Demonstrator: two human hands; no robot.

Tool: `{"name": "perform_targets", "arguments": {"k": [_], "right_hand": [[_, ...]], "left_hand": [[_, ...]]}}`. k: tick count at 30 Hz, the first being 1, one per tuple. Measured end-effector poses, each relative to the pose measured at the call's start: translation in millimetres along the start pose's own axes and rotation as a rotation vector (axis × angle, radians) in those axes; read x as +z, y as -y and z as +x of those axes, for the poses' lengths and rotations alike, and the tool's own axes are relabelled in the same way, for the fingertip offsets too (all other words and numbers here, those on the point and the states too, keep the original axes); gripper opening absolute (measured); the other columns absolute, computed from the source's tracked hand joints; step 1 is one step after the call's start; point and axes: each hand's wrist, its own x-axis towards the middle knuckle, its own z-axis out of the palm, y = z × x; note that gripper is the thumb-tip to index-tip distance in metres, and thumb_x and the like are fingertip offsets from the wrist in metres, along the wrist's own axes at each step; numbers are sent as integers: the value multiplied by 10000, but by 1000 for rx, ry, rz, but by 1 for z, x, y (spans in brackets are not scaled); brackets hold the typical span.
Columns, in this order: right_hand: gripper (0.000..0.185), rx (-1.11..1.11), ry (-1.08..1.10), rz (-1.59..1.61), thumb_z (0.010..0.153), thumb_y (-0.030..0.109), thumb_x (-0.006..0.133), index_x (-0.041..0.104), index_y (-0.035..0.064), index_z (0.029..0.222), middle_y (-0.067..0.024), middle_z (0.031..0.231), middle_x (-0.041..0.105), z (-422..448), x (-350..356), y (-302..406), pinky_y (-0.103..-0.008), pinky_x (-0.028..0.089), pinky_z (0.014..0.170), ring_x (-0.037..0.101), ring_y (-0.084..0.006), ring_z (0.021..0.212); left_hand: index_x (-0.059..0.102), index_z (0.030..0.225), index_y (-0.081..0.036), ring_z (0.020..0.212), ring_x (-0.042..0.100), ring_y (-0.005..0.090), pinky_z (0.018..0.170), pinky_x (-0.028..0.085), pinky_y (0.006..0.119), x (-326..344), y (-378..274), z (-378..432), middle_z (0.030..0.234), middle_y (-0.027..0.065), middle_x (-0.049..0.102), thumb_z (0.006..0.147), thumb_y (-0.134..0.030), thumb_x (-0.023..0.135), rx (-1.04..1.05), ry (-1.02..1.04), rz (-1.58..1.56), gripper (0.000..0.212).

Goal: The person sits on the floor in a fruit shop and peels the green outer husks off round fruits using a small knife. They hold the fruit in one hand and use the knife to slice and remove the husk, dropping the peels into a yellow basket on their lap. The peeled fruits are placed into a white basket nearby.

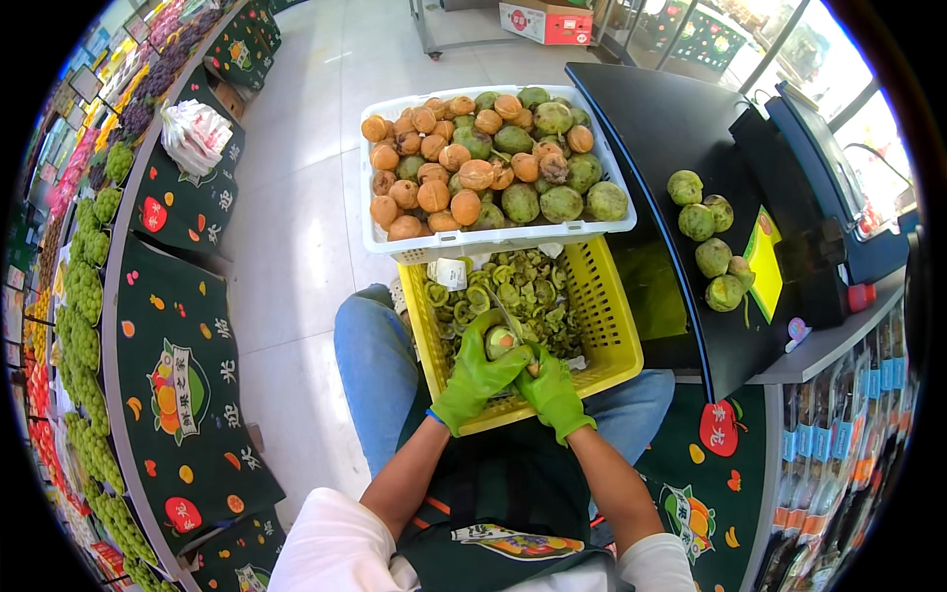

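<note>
My left hand [475, 376], in a bright green glove, holds a partly peeled green walnut [501, 340]; a patch of pale brown shell shows through the cut husk. In my right hand [551, 392], gloved the same way, is a knife [507, 314] with its blade lying along the walnut's right side. Both hands are close together above a yellow plastic basket [608, 296] between my knees. Curled green husk peelings [533, 277] fill much of the basket, with a white paper label [448, 274] among them.
Beyond the basket, a white plastic crate [503, 240] holds brown shelled walnuts [433, 196] and green-husked ones [561, 203]. On the black counter [651, 133] at right lie several green walnuts [695, 222] and a yellow card [762, 263]. Fruit displays [85, 311] line the left.
</note>
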Motion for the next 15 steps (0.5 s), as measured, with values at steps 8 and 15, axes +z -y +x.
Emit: {"name": "perform_targets", "arguments": {"k": [8, 15], "right_hand": [[410, -115, 300, -312, 829, 217, 597, 601, 101, 1222, -194, 869, 670, 8, -64, 20, -481, 491, 738, 640, -377, 816], [420, -112, 449, -510, 799, 201, 604, 589, 102, 1207, -176, 868, 669, 4, -71, 20, -483, 496, 723, 646, -365, 809]], "left_hand": [[450, 1367, -42, 933, 619, 151, 781, 520, 273, -36, -34, 8, 1099, 71, 605, 858, -110, 670, -449, 314, -545, 559], [478, 1338, -26, 996, 593, 140, 868, 507, 304, -22, -28, -1, 1180, 63, 608, 796, -41, 715, -190, 425, -263, 591]]}}
